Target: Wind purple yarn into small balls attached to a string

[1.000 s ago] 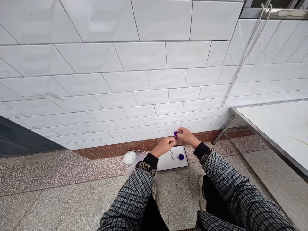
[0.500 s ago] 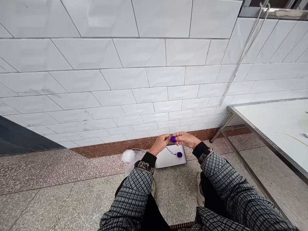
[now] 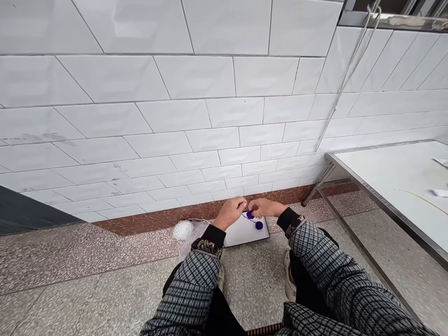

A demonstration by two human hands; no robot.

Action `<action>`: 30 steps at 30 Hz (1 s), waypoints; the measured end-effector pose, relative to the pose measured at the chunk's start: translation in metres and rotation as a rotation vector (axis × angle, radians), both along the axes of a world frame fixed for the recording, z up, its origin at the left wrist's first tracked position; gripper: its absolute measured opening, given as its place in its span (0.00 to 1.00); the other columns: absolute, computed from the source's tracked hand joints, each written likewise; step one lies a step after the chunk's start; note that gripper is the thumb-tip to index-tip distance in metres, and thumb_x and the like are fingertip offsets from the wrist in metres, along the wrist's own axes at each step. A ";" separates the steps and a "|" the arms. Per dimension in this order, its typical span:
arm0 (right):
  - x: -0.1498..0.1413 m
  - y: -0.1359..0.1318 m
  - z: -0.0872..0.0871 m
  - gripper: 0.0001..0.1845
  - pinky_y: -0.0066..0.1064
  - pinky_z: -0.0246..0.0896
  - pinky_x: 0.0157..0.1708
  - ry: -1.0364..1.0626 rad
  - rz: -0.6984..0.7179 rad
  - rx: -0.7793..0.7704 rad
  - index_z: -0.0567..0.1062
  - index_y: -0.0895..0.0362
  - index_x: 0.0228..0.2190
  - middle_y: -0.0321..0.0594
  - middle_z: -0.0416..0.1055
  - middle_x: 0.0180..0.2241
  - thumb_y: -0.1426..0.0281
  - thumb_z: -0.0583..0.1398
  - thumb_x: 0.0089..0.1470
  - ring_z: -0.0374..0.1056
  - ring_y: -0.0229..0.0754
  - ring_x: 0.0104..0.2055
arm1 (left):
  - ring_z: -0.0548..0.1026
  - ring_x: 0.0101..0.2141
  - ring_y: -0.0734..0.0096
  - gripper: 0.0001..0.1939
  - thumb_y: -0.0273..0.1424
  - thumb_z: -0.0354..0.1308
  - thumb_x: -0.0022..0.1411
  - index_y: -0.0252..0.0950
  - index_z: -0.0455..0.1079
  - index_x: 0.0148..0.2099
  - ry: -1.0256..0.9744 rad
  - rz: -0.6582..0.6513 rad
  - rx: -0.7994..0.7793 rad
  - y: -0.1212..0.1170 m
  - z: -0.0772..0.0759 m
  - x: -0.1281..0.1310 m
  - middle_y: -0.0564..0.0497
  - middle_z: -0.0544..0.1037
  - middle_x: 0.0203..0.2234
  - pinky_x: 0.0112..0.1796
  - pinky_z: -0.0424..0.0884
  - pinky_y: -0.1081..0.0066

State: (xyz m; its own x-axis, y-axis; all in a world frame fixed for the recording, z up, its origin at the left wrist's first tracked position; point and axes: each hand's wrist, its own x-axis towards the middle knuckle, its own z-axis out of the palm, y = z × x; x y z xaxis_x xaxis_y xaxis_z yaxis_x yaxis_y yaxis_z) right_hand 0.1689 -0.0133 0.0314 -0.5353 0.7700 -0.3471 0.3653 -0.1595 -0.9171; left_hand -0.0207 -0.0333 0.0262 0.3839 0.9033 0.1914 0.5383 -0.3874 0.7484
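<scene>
My left hand (image 3: 231, 212) is closed, its thumb and forefinger pinched at a bit of purple yarn (image 3: 247, 207). Opposite it, my right hand (image 3: 266, 208) has its fingers curled in at a small round purple yarn piece (image 3: 249, 214), which shows just below the fingertips and is partly covered by them. Below the hands, a purple yarn ball (image 3: 259, 225) rests on a white, dark-edged tray (image 3: 241, 234) on the floor. A thin dark strand runs across the tray to that ball.
Left of the tray, a white yarn ball (image 3: 182, 231) sits at a clear plastic bag (image 3: 194, 235). A white-topped metal table (image 3: 378, 163) stands at the right, its legs reaching the floor. The tiled wall (image 3: 196, 112) rises just ahead, with a cord (image 3: 336, 105) hanging down it.
The small purple piece has moved down from between my fingertips to below them. My right hand has turned more downward, and the fingertips of both hands are closer together.
</scene>
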 end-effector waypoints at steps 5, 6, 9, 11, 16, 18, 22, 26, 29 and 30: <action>0.000 -0.003 0.009 0.13 0.25 0.62 0.27 0.395 -0.120 -0.123 0.71 0.58 0.30 0.30 0.70 0.21 0.71 0.68 0.40 0.64 0.31 0.22 | 0.69 0.29 0.70 0.11 0.31 0.50 0.64 0.35 0.67 0.29 -0.038 0.051 -0.093 0.003 0.000 -0.001 0.53 0.72 0.24 0.34 0.63 0.72; -0.002 -0.002 0.010 0.15 0.26 0.62 0.28 0.469 -0.189 -0.137 0.71 0.58 0.30 0.31 0.70 0.22 0.69 0.69 0.39 0.64 0.31 0.22 | 0.69 0.30 0.70 0.11 0.31 0.50 0.64 0.35 0.68 0.30 -0.040 0.030 -0.101 0.002 -0.002 0.000 0.53 0.73 0.25 0.34 0.63 0.73; -0.006 0.005 0.006 0.17 0.26 0.63 0.29 0.572 -0.374 -0.102 0.69 0.57 0.31 0.32 0.71 0.23 0.66 0.69 0.41 0.65 0.32 0.24 | 0.69 0.30 0.70 0.11 0.30 0.50 0.63 0.35 0.68 0.29 -0.012 -0.059 -0.080 -0.002 -0.004 0.005 0.52 0.73 0.26 0.35 0.63 0.72; -0.007 0.008 0.001 0.14 0.25 0.61 0.27 0.425 -0.465 0.008 0.67 0.56 0.29 0.30 0.69 0.21 0.68 0.67 0.43 0.64 0.31 0.22 | 0.69 0.30 0.70 0.10 0.29 0.51 0.62 0.35 0.68 0.28 0.001 -0.112 -0.053 -0.006 -0.003 0.007 0.52 0.73 0.27 0.35 0.63 0.72; -0.004 0.002 -0.006 0.09 0.24 0.55 0.21 -0.011 -0.126 0.041 0.70 0.57 0.24 0.27 0.66 0.16 0.79 0.64 0.38 0.60 0.31 0.18 | 0.71 0.32 0.69 0.10 0.29 0.50 0.62 0.35 0.69 0.29 -0.018 -0.018 0.004 -0.009 0.002 -0.001 0.50 0.75 0.28 0.37 0.65 0.71; -0.003 -0.003 -0.003 0.09 0.25 0.59 0.22 0.095 -0.012 -0.051 0.72 0.58 0.25 0.28 0.69 0.18 0.77 0.65 0.37 0.63 0.32 0.20 | 0.71 0.32 0.69 0.10 0.29 0.50 0.62 0.35 0.69 0.30 -0.019 0.059 -0.018 -0.007 0.003 -0.004 0.51 0.74 0.27 0.36 0.65 0.71; -0.002 -0.005 0.006 0.16 0.24 0.63 0.26 0.475 -0.219 -0.166 0.72 0.58 0.30 0.31 0.71 0.21 0.70 0.70 0.38 0.64 0.30 0.21 | 0.69 0.29 0.70 0.11 0.30 0.50 0.62 0.35 0.68 0.28 0.016 0.079 -0.097 -0.007 -0.001 -0.001 0.53 0.72 0.24 0.34 0.63 0.72; -0.005 0.002 0.003 0.16 0.24 0.62 0.26 0.578 -0.450 -0.104 0.69 0.57 0.28 0.31 0.69 0.20 0.67 0.70 0.40 0.64 0.31 0.22 | 0.68 0.30 0.70 0.11 0.30 0.50 0.62 0.36 0.66 0.27 0.052 -0.097 -0.093 -0.012 -0.006 0.011 0.53 0.71 0.25 0.35 0.62 0.72; -0.006 0.004 -0.004 0.12 0.24 0.56 0.22 0.284 -0.481 0.014 0.67 0.56 0.26 0.27 0.66 0.16 0.72 0.66 0.41 0.60 0.31 0.19 | 0.68 0.31 0.69 0.11 0.30 0.50 0.62 0.36 0.66 0.28 0.046 -0.136 -0.029 -0.014 -0.003 0.013 0.51 0.72 0.27 0.36 0.63 0.71; -0.005 0.003 -0.006 0.11 0.24 0.55 0.21 0.172 -0.419 0.035 0.68 0.56 0.26 0.27 0.65 0.16 0.75 0.65 0.41 0.59 0.31 0.18 | 0.69 0.31 0.69 0.11 0.30 0.50 0.62 0.36 0.66 0.28 0.034 -0.112 -0.008 -0.014 -0.002 0.012 0.51 0.72 0.27 0.36 0.63 0.71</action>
